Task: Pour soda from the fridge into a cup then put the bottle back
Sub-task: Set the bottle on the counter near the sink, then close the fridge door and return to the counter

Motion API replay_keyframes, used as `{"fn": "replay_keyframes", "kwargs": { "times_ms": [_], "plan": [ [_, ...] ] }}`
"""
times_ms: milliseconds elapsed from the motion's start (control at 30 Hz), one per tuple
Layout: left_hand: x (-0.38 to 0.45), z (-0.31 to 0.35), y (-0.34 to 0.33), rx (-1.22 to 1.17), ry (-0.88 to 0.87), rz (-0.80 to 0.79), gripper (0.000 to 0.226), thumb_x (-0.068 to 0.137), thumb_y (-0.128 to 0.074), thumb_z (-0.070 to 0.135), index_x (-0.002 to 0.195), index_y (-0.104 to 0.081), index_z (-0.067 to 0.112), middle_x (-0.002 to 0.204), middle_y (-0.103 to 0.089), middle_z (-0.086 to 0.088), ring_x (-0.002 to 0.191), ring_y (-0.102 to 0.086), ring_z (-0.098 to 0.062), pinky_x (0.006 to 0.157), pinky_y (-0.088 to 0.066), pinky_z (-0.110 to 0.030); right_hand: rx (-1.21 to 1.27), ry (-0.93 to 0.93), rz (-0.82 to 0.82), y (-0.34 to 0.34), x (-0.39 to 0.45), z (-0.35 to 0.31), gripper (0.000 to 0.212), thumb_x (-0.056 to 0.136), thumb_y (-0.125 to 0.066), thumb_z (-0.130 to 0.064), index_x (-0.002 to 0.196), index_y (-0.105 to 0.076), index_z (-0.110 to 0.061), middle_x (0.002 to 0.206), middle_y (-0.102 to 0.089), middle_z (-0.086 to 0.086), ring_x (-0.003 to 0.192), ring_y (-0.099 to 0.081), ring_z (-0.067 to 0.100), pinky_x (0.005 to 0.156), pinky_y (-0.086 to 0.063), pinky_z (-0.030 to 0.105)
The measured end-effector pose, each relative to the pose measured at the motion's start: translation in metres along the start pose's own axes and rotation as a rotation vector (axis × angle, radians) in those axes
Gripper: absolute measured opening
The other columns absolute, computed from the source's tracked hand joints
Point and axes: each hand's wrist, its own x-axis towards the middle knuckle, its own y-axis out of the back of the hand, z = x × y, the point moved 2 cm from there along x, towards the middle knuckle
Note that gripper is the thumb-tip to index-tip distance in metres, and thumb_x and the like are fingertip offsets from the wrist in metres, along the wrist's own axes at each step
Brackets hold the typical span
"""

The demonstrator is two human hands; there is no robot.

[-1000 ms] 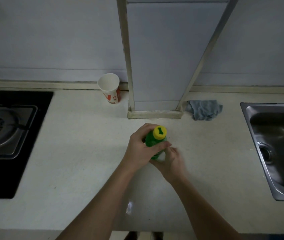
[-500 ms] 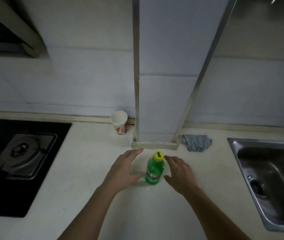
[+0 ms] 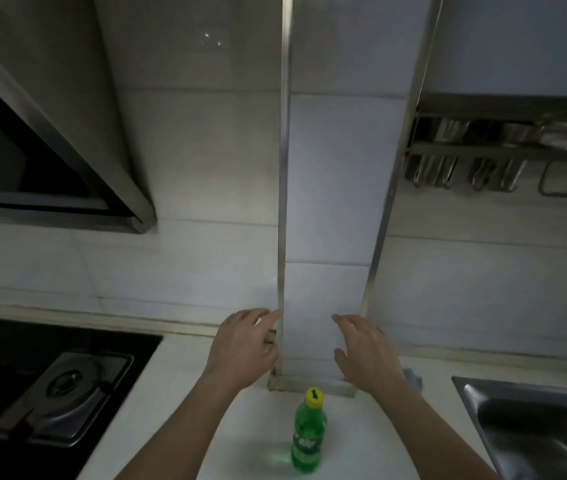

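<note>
The fingers of the left hand were spread loosely and slightly curled, holding nothing, their tips close to the metal edge strip of the tiled column. The right hand was likewise open, fingers extended and empty, raised in front of the lower face of that column. A second before, both hands had been wrapped around the bottle; half a second before, they had let go and hovered just beside it on either side. Now they were lifted well clear of it and further forward, both forearms reaching up from the bottom of the view.

The green soda bottle stood upright on the white countertop, between the two forearms and nearer the person than the hands, with its yellow cap on. It sat just in front of the column's base.

The view had tilted upward since the earlier frames, so the range hood at upper left and a rack of hanging utensils at upper right had come into sight. The paper cup seen earlier beside the column was now hidden behind the left hand. Only a corner of the grey cloth showed past the right wrist. The gas hob lay at left and the steel sink at right.
</note>
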Motion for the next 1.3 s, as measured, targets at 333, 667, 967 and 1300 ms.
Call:
{"fn": "replay_keyframes", "kwargs": {
  "times_ms": [333, 667, 967, 1300],
  "plan": [
    [-0.035, -0.015, 0.022, 0.157, 0.199, 0.036, 0.054, 0.078, -0.049, 0.049, 0.125, -0.064, 0.028, 0.118, -0.070, 0.003, 0.105, -0.066, -0.023, 0.089, -0.054, -0.042, 0.041, 0.230, 0.052, 0.009, 0.017, -0.054, 0.057, 0.087, -0.063, -0.033, 0.140, -0.049, -0.022, 0.139, -0.055, 0.004, 0.127, -0.051, 0.024, 0.107, -0.041, 0.041],
    [-0.159, -0.054, 0.065, 0.298, 0.581, 0.054, 0.058, 0.083, -0.038, 0.051, 0.131, -0.060, 0.027, 0.123, -0.067, 0.005, 0.115, -0.062, -0.022, 0.101, -0.047, -0.045, 0.172, 0.573, -0.059, -0.043, 0.002, -0.173, 0.057, 0.078, -0.065, -0.034, 0.133, -0.057, -0.020, 0.128, -0.062, 0.006, 0.118, -0.057, 0.028, 0.099, -0.047, 0.043],
    [-0.328, -0.088, 0.151, 0.472, 1.006, 0.074, 0.059, 0.089, -0.038, 0.052, 0.142, -0.049, 0.029, 0.135, -0.060, 0.004, 0.125, -0.054, -0.022, 0.106, -0.041, -0.043, 0.322, 0.983, -0.187, -0.073, -0.052, -0.343, 0.055, 0.085, -0.068, -0.032, 0.137, -0.054, -0.018, 0.129, -0.060, 0.003, 0.116, -0.057, 0.025, 0.098, -0.046, 0.038],
    [-0.483, -0.131, 0.209, 0.568, 1.322, 0.120, 0.052, 0.089, -0.050, 0.045, 0.137, -0.055, 0.025, 0.130, -0.063, 0.001, 0.118, -0.058, -0.026, 0.101, -0.045, -0.043, 0.352, 1.272, -0.271, -0.098, -0.126, -0.506, 0.053, 0.089, -0.060, -0.033, 0.139, -0.049, -0.021, 0.134, -0.055, 0.001, 0.119, -0.052, 0.023, 0.101, -0.042, 0.039]
  ]
}}
